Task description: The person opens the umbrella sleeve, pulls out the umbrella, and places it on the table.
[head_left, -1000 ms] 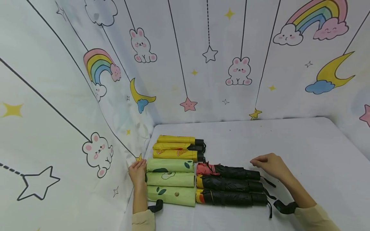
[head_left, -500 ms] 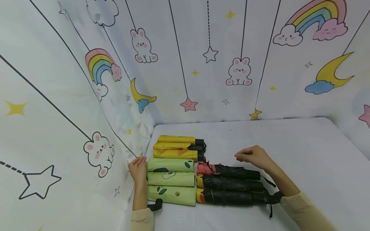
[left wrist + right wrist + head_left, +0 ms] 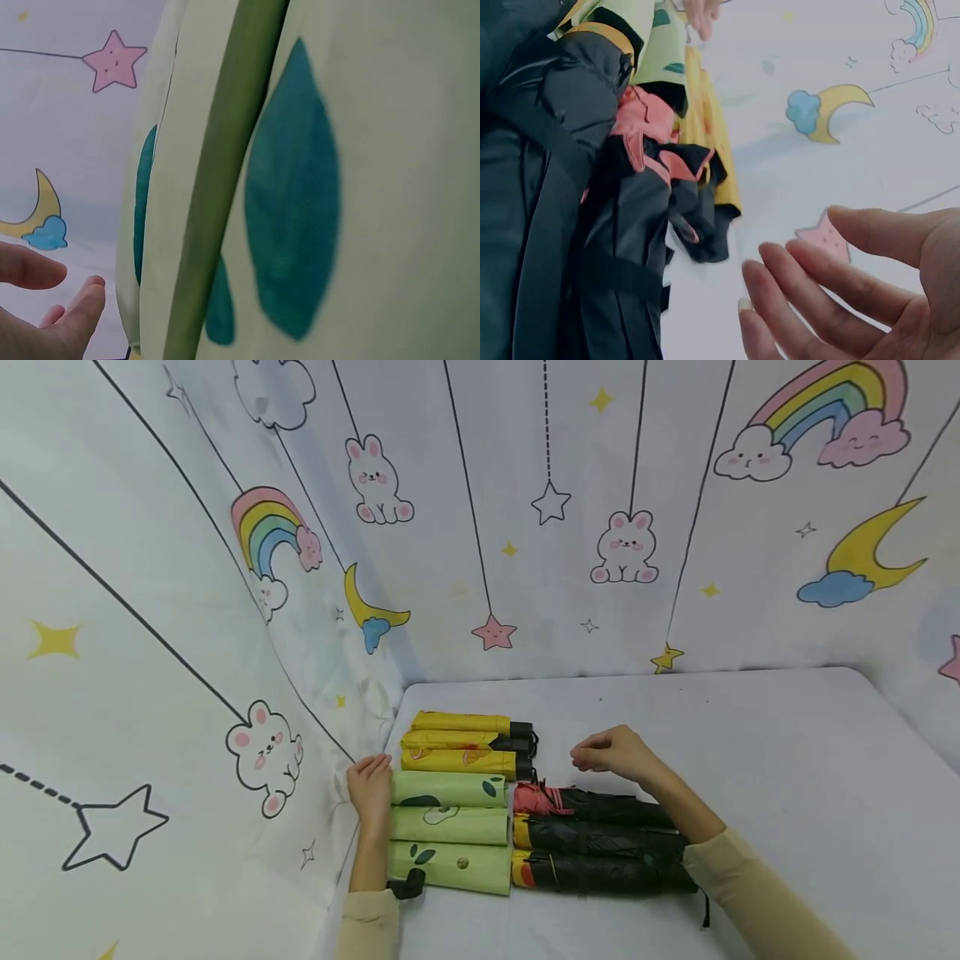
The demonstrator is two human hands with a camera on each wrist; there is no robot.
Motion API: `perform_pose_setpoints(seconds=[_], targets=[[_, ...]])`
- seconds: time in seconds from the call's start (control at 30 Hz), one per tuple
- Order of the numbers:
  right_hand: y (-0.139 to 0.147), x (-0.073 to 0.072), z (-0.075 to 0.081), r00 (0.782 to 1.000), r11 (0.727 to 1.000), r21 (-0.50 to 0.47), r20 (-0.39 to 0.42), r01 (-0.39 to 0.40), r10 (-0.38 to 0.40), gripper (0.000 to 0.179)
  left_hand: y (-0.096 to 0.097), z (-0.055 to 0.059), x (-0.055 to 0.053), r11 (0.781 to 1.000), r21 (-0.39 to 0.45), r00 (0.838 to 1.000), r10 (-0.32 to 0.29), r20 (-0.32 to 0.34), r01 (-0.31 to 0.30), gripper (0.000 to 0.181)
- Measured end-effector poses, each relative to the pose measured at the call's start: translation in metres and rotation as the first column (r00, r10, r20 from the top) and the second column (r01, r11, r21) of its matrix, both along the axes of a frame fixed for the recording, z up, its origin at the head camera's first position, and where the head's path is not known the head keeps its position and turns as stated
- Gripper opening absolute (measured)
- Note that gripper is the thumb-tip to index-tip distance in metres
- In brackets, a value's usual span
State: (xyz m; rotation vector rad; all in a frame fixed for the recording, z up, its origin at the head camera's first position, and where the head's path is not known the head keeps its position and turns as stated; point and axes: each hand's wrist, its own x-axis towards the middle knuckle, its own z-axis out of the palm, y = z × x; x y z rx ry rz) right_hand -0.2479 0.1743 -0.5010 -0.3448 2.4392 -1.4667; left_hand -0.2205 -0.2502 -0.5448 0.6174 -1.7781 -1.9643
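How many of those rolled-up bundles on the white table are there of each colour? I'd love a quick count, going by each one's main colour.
Yellow bundles: 3
Light green bundles: 3
Mostly black bundles: 3
Total: 9

The left forearm [image 3: 369, 856] is pointing forward, and the left hand [image 3: 369, 787] is keeping thumb [image 3: 34, 267] and fingers [image 3: 84, 311] apart. The right forearm [image 3: 684, 800] is slanting forward and leftward, the right hand [image 3: 613, 752] hovering with its fingers [image 3: 832, 300] loosely bent.
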Motion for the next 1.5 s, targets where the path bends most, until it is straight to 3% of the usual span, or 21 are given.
perform_pose_setpoints(seconds=[0.2, 0.43, 0.67, 0.8, 0.93, 1.23, 1.5], targets=[[-0.011, -0.007, -0.004, 0.999, 0.999, -0.033, 0.03, 0.03, -0.029, 0.038, 0.004, 0.006, -0.006, 0.999, -0.05, 0.999, -0.02, 0.031, 0.021, 0.046], [-0.025, -0.014, -0.012, 0.995, 0.996, -0.076, 0.097, 0.039, -0.032, 0.039, 0.007, 0.007, -0.014, 0.997, -0.017, 0.997, -0.074, 0.029, 0.075, 0.047], [-0.042, -0.019, -0.021, 0.991, 0.995, -0.083, 0.12, 0.063, -0.053, 0.036, 0.009, 0.001, -0.019, 0.986, -0.164, 0.996, -0.016, 0.089, 0.031, 0.043], [-0.048, -0.021, -0.025, 0.989, 0.994, -0.069, 0.129, 0.088, -0.078, 0.036, 0.011, -0.004, -0.022, 0.979, -0.199, 0.997, -0.032, 0.074, 0.047, 0.044], [-0.054, -0.023, -0.032, 0.987, 0.993, -0.057, 0.13, 0.103, -0.095, 0.036, 0.014, -0.009, -0.026, 0.976, -0.204, 0.996, -0.057, 0.071, 0.071, 0.045], [-0.071, -0.026, -0.042, 0.985, 0.994, -0.03, 0.141, 0.1, -0.095, 0.034, 0.015, -0.017, -0.033, 0.975, -0.212, 0.995, -0.054, 0.078, 0.07, 0.046], [-0.08, -0.025, -0.043, 0.982, 0.995, 0.041, 0.162, 0.091, -0.097, 0.04, 0.014, -0.018, -0.035, 0.974, -0.21, 0.994, -0.063, 0.091, 0.081, 0.046]])
